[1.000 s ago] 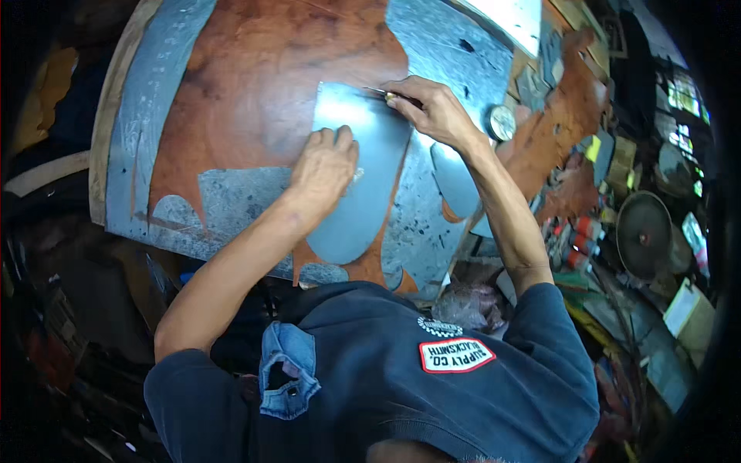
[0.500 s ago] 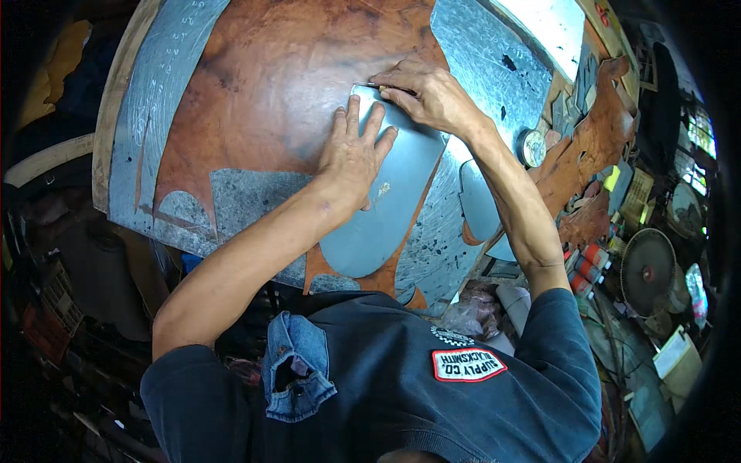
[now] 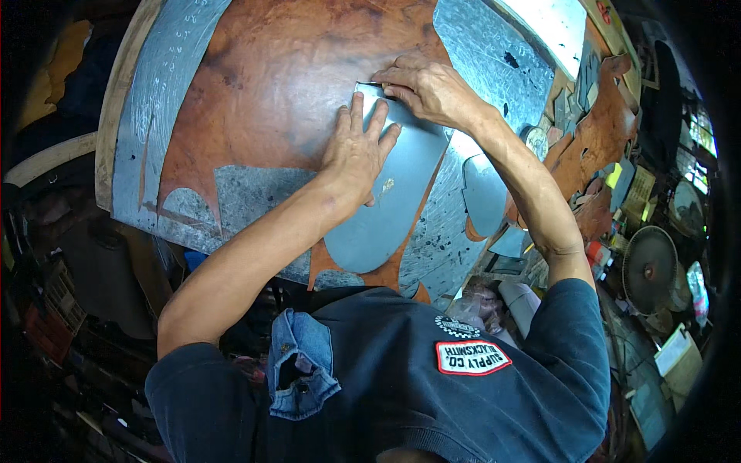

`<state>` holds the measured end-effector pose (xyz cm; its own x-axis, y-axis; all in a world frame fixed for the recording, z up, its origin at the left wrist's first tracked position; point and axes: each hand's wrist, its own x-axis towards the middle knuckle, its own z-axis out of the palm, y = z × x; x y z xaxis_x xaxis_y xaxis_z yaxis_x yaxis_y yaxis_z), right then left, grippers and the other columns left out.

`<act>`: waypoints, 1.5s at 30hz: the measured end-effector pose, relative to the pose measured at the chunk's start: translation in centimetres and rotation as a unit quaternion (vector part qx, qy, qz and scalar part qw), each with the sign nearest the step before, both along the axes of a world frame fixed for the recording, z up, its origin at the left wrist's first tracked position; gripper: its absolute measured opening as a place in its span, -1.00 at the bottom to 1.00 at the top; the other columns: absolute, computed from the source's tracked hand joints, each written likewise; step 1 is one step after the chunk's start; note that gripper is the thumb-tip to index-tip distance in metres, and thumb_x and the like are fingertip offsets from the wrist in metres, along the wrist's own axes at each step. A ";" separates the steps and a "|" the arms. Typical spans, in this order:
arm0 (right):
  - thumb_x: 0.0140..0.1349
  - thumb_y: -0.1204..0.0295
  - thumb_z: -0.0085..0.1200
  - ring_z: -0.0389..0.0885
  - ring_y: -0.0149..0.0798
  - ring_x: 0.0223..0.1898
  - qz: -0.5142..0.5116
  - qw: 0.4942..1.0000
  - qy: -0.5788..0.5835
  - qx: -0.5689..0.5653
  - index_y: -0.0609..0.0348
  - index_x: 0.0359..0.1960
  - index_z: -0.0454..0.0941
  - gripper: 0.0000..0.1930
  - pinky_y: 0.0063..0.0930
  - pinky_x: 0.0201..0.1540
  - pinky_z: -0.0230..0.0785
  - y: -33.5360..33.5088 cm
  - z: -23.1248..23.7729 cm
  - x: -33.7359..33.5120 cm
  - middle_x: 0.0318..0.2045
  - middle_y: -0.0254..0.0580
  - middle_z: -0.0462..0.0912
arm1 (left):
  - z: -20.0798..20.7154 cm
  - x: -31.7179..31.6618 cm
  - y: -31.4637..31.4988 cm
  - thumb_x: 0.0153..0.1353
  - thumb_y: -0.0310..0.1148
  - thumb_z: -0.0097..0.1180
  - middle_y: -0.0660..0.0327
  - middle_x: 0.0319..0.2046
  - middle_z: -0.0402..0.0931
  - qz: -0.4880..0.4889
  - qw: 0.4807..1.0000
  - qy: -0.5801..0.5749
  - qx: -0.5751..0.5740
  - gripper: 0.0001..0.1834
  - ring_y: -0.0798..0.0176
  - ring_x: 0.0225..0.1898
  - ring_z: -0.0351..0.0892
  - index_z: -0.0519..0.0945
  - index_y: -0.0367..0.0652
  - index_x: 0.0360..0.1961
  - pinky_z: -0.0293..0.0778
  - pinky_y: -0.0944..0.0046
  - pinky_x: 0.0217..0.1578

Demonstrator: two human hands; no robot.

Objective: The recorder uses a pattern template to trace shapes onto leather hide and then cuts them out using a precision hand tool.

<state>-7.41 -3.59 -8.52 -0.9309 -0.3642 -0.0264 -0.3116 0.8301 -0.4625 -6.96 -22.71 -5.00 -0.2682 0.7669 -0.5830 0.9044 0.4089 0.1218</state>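
A long grey template [image 3: 374,228] with a rounded near end lies flat on a large piece of brown leather [image 3: 270,85]. My left hand [image 3: 353,154] presses on it, fingers spread, the fingertips close to its narrow far end. At that far end my right hand [image 3: 428,89] is closed round a slim metal-tipped tool [image 3: 369,83], mostly hidden by the fingers. The tool's tip points left along the template's far edge. Whether it is a knife or a marking pen cannot be made out.
The leather lies on a scratched grey board [image 3: 174,85]. A second, smaller grey template [image 3: 482,201] rests to the right, near a round tin [image 3: 534,141]. Brown leather scraps [image 3: 587,154] are heaped at the right. A fan [image 3: 650,270] stands beyond them.
My right hand has shifted slightly, and the fingers now cover more of the tool. My left hand stays in the same place on the template. The whole view has moved a little.
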 end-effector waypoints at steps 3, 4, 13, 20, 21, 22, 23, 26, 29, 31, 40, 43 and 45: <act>0.28 0.32 0.02 0.64 -0.05 -0.17 -0.008 1.000 0.002 -0.006 0.07 -0.07 0.65 -0.74 -0.23 -0.12 0.50 0.1 0.1 0.4 -0.22 -0.15 0.65 | 0.0 0.0 -0.1 -0.31 0.27 0.43 -0.10 0.42 -0.10 -0.002 1.000 0.008 0.000 0.28 -0.34 0.42 -0.20 0.10 0.00 0.43 0.02 -0.12 0.33; 0.28 0.33 0.02 0.63 -0.04 -0.17 -0.017 1.000 -0.008 -0.002 0.08 -0.06 0.64 -0.74 -0.22 -0.11 0.50 0.4 0.5 0.8 -0.21 -0.15 0.65 | 0.0 0.0 -0.1 -0.31 0.27 0.43 -0.10 0.42 -0.10 -0.003 1.000 0.006 0.000 0.28 -0.34 0.42 -0.20 0.10 0.00 0.43 0.02 -0.12 0.33; 0.31 0.33 0.02 0.61 0.00 -0.25 -0.084 0.993 -0.081 0.004 0.10 0.02 0.60 -0.71 -0.18 -0.15 0.46 3.2 1.6 5.2 -0.29 -0.09 0.63 | 0.4 0.4 0.8 -0.30 0.20 0.46 -0.16 0.40 -0.06 -0.013 0.999 0.034 -0.007 0.25 -0.40 0.38 -0.09 0.12 0.07 0.44 0.07 -0.09 0.30; 0.28 0.36 0.03 0.64 -0.04 -0.19 -0.110 0.988 -0.101 0.042 0.10 -0.05 0.63 -0.74 -0.21 -0.11 0.50 5.6 2.7 8.1 -0.27 -0.10 0.64 | 1.0 0.8 1.5 -0.39 0.10 0.54 -0.14 0.39 -0.06 0.010 0.999 0.033 -0.025 0.30 -0.42 0.37 -0.04 0.10 0.18 0.44 0.13 -0.12 0.30; 0.28 0.36 0.03 0.64 -0.04 -0.19 -0.119 0.987 -0.104 0.034 0.10 -0.04 0.63 -0.74 -0.21 -0.11 0.50 5.9 2.6 8.7 -0.27 -0.10 0.64 | 1.0 0.9 1.6 -0.39 0.10 0.54 -0.14 0.39 -0.06 0.003 0.999 0.032 -0.022 0.30 -0.42 0.37 -0.04 0.10 0.18 0.44 0.13 -0.12 0.30; 0.29 0.35 0.03 0.63 -0.04 -0.19 -0.136 0.986 -0.098 0.027 0.10 -0.02 0.61 -0.73 -0.20 -0.09 0.49 6.1 2.5 9.5 -0.26 -0.09 0.64 | 1.0 1.0 1.7 -0.40 0.10 0.54 -0.14 0.39 -0.05 0.005 0.999 0.034 -0.017 0.29 -0.42 0.37 -0.04 0.11 0.18 0.43 0.14 -0.12 0.29; 0.29 0.35 0.03 0.63 -0.04 -0.19 -0.139 0.985 -0.099 0.025 0.10 -0.02 0.61 -0.73 -0.20 -0.09 0.49 6.1 2.2 10.0 -0.26 -0.09 0.64 | 0.9 1.0 1.6 -0.40 0.09 0.55 -0.14 0.39 -0.05 0.010 0.999 0.037 -0.014 0.29 -0.41 0.37 -0.04 0.12 0.18 0.43 0.16 -0.12 0.29; 0.32 0.33 0.02 0.62 -0.01 -0.20 -0.178 0.980 -0.089 0.014 0.20 -0.03 0.60 -0.71 -0.18 -0.10 0.48 6.4 2.1 11.5 -0.21 -0.05 0.65 | 0.9 1.1 1.6 -0.43 0.09 0.56 -0.14 0.38 -0.05 0.008 0.999 0.044 -0.012 0.30 -0.41 0.37 -0.03 0.12 0.18 0.42 0.17 -0.11 0.28; 0.28 0.36 0.02 0.61 0.00 -0.12 -0.229 0.969 -0.091 -0.012 0.14 -0.03 0.60 -0.72 -0.18 -0.03 0.47 6.2 2.3 13.1 -0.18 -0.03 0.62 | 0.9 1.1 1.8 -0.45 0.10 0.56 -0.15 0.39 -0.06 0.005 0.999 0.046 -0.010 0.32 -0.42 0.36 -0.01 0.11 0.18 0.43 0.19 -0.11 0.27; 0.28 0.37 0.02 0.61 0.02 -0.12 -0.246 0.964 -0.098 -0.015 0.16 -0.03 0.60 -0.72 -0.16 -0.02 0.47 5.9 2.4 13.8 -0.14 -0.02 0.60 | 0.9 1.2 1.8 -0.45 0.11 0.55 -0.15 0.39 -0.06 0.001 0.999 0.046 -0.015 0.32 -0.42 0.35 0.00 0.10 0.18 0.43 0.20 -0.12 0.27; 0.26 0.40 0.02 0.58 0.08 -0.01 -0.273 0.959 -0.065 -0.037 0.32 -0.07 0.57 -0.71 -0.18 0.06 0.43 4.8 2.1 15.2 -0.01 0.03 0.58 | 1.9 1.0 1.4 -0.44 0.20 0.51 -0.17 0.36 -0.03 -0.024 0.997 0.074 -0.030 0.33 -0.43 0.34 0.03 0.09 0.18 0.43 0.23 -0.13 0.23; 0.24 0.39 0.03 0.55 0.05 0.03 -0.293 0.953 -0.050 -0.055 0.32 -0.07 0.58 -0.70 -0.18 0.11 0.39 5.1 2.2 15.3 -0.03 0.02 0.60 | 1.9 1.0 1.8 -0.45 0.21 0.51 -0.18 0.34 0.01 -0.040 0.996 0.080 -0.029 0.34 -0.41 0.34 0.04 0.10 0.13 0.43 0.24 -0.10 0.22; 0.25 0.37 0.04 0.57 0.02 0.00 -0.333 0.934 -0.103 -0.075 0.30 -0.06 0.58 -0.69 -0.20 0.07 0.41 4.7 2.4 15.3 -0.06 0.01 0.62 | 1.6 1.1 2.0 -0.46 0.21 0.51 -0.18 0.33 0.03 -0.059 0.994 0.086 -0.023 0.34 -0.38 0.33 0.05 0.12 0.08 0.42 0.24 -0.09 0.21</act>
